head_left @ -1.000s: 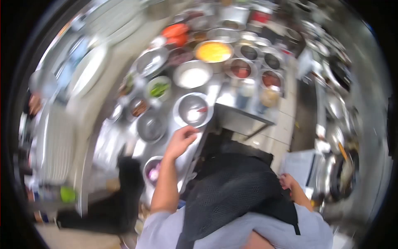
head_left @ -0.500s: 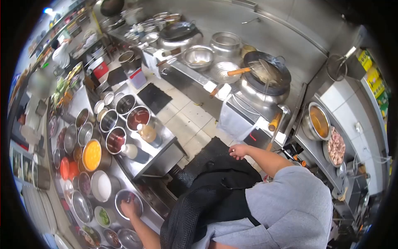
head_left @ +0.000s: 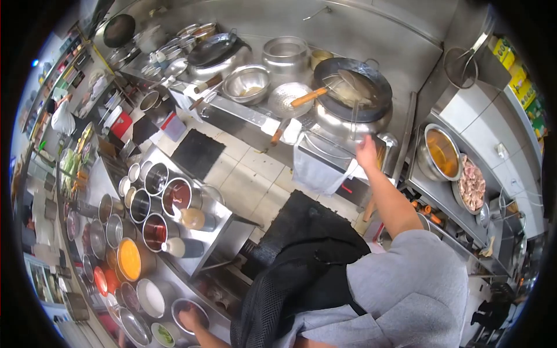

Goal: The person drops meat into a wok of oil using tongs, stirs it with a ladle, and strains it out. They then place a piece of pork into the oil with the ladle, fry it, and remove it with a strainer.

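Observation:
My left hand [head_left: 188, 318] reaches down into a small metal bowl [head_left: 204, 320] at the bottom of the counter, its fingertips hidden inside. Beside that bowl are a bowl of green vegetables [head_left: 164, 334] and a pot of white contents [head_left: 152, 298]. My right hand [head_left: 366, 152] is stretched forward at the front edge of the stove, fingers pointing up, next to a metal ladle [head_left: 390, 139]. Just beyond it sits a black wok [head_left: 380, 107] with a wire strainer across it. The strainer's wooden handle [head_left: 309, 97] sticks out to the left.
A perforated metal ladle [head_left: 289, 100] and a metal bowl [head_left: 246, 84] lie along the stove. Sauce pots and squeeze bottles [head_left: 184, 247] crowd the left counter. On the right stand a pot of orange liquid [head_left: 441, 152] and a tray of raw meat [head_left: 471, 184]. A black mat [head_left: 284, 229] covers the floor.
My right hand has moved forward and up from near my body to the stove's edge by the ladle. My left hand stays in the metal bowl. The view has shifted.

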{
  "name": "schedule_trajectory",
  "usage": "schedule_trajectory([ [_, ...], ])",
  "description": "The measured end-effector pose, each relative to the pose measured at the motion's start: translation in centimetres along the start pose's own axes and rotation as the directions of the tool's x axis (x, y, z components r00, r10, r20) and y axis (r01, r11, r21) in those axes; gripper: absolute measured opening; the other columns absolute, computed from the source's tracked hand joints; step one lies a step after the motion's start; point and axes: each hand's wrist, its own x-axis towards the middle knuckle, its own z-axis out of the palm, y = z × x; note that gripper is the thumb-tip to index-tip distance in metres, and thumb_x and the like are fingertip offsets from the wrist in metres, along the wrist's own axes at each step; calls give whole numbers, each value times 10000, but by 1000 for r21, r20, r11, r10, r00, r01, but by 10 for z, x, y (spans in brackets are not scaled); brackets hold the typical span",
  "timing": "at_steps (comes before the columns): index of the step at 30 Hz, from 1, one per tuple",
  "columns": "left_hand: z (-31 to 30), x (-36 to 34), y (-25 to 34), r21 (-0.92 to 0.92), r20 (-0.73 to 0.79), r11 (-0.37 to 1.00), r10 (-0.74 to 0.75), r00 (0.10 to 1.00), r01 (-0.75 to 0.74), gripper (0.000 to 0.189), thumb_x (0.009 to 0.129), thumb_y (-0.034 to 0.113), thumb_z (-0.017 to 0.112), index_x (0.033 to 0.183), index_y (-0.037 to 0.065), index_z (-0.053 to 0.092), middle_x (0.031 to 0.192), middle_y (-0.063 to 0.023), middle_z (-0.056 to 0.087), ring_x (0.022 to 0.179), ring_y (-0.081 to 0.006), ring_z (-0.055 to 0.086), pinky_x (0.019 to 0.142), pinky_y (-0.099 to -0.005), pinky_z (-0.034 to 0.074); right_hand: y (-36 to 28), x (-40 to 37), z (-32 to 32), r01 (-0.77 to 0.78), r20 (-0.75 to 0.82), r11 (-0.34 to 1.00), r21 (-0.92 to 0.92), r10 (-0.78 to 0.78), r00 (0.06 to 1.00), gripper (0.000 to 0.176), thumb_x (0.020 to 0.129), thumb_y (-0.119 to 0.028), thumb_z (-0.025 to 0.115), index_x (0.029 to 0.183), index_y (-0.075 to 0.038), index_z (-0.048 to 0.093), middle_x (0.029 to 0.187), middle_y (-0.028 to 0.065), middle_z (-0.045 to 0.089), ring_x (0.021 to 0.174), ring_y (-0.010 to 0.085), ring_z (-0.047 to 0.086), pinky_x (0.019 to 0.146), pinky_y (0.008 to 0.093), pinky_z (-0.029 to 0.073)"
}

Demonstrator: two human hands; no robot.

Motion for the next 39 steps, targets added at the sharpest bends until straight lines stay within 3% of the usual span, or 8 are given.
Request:
schedule_trajectory([
  [4, -74, -6, 25, -174, -5, 984, 29, 1000, -29, 352, 700, 231, 770, 719, -87, 619, 731, -250, 640, 669, -372, 621, 649, -474, 465, -7, 63, 19, -98, -107, 993, 59, 104, 989, 666, 863, -227, 652, 1437, -188, 315, 1220, 198, 546, 1059, 376, 572, 742, 453, 524],
  [7, -132, -28, 95, 119, -139, 992, 69, 988, -52, 419, 817, 408, 673, 895, -1, 722, 811, -181, 693, 750, -314, 660, 710, -457, 524, -23, 93, 21, -634, 501, 547, 546, 394, 771, 858, 868, -264, 708, 1512, -264, 141, 1250, 144, 488, 890, 280, 571, 625, 482, 514],
  [11, -119, -2, 209, 64, -106, 933, 359, 927, -354, 383, 786, 383, 689, 975, 55, 750, 907, -167, 726, 780, -280, 708, 709, -421, 548, -19, 120, 22, -712, 553, 561, 423, 462, 693, 833, 835, -73, 621, 1518, -207, 165, 978, 134, 591, 675, 194, 559, 507, 346, 462],
  [12, -89, 13, 247, -423, -211, 740, 481, 851, -523, 311, 704, 169, 744, 689, -85, 566, 656, -177, 580, 589, -303, 540, 588, -426, 427, -1, 128, 25, -597, 449, 649, 472, 405, 796, 810, 816, -29, 579, 1513, -196, 201, 934, 114, 573, 635, 168, 531, 473, 322, 419],
  [18, -41, -81, 627, -412, 90, 550, 818, 569, -726, 203, 739, 143, 700, 801, -41, 640, 844, -212, 610, 837, -381, 606, 771, -445, 475, 1, 137, -97, -556, 474, 531, 639, 297, 829, 782, 775, 69, 483, 1494, -169, 288, 823, 57, 503, 533, 92, 415, 406, 243, 310],
  [22, -23, -168, 837, -585, -31, 97, 989, 142, -805, 256, 757, 229, 743, 878, 13, 677, 910, -193, 623, 860, -383, 604, 786, -459, 486, 12, 117, -145, -498, 462, 222, 838, 197, 865, 849, 727, 124, 470, 1502, -162, 273, 781, 25, 454, 506, 69, 371, 408, 215, 294],
  [26, 1, -232, 995, -666, -226, -134, 974, 27, -734, 269, 806, 232, 681, 1015, 62, 686, 1025, -206, 608, 941, -384, 605, 817, -453, 494, -1, 90, -163, -438, 356, 299, 848, 290, 888, 899, 699, 156, 462, 1510, -171, 253, 750, 10, 433, 490, 66, 363, 399, 218, 282],
  [39, 85, -129, 922, -534, 176, -38, 972, -155, -844, 629, 840, 262, 664, 1413, 286, 406, 1121, -247, 582, 1002, -442, 597, 865, -510, 486, -47, 31, -161, -307, 335, -213, 928, 115, 935, 783, 801, 49, 553, 1484, -244, 307, 829, 37, 414, 511, 80, 349, 447, 213, 319],
])
